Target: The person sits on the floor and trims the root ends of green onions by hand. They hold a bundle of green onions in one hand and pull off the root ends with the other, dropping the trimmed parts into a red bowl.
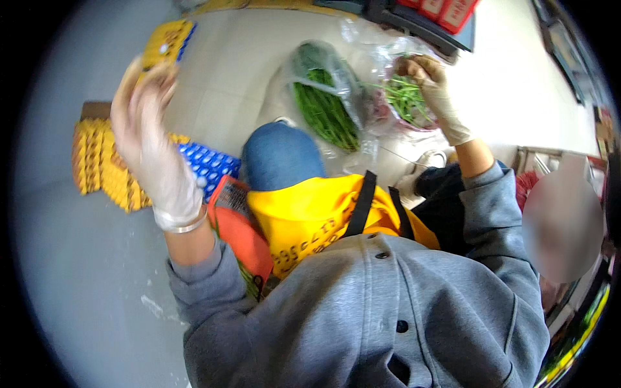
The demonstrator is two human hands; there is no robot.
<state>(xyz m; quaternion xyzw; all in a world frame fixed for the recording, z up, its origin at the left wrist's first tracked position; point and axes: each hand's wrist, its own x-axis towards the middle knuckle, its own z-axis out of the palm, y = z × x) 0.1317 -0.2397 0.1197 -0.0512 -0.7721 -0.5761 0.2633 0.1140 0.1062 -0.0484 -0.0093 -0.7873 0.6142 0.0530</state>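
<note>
My left hand (155, 131), in a thin whitish glove, is raised at the left with its fingers apart. Past its fingertips lies a small yellow-and-blue textured piece (167, 43); it looks to be behind the fingers rather than held. My right hand (434, 89), also gloved, bends its fingers over cut green stems (405, 99) inside a clear plastic bag (378, 104). Something brown shows at those fingertips, and whether they pinch it is unclear. Left of this bag, a bundle of long green vegetables (325, 106) lies in another clear plastic bag (298, 68) on the floor.
A larger yellow textured piece (111, 165) and a blue white-dotted one (211, 162) sit below my left hand. Beside my blue-clad knee (284, 155) is an orange-red bag (240, 237). Red boxes (453, 14) rest on a dark stand (412, 26). Another person (563, 223) is at the right.
</note>
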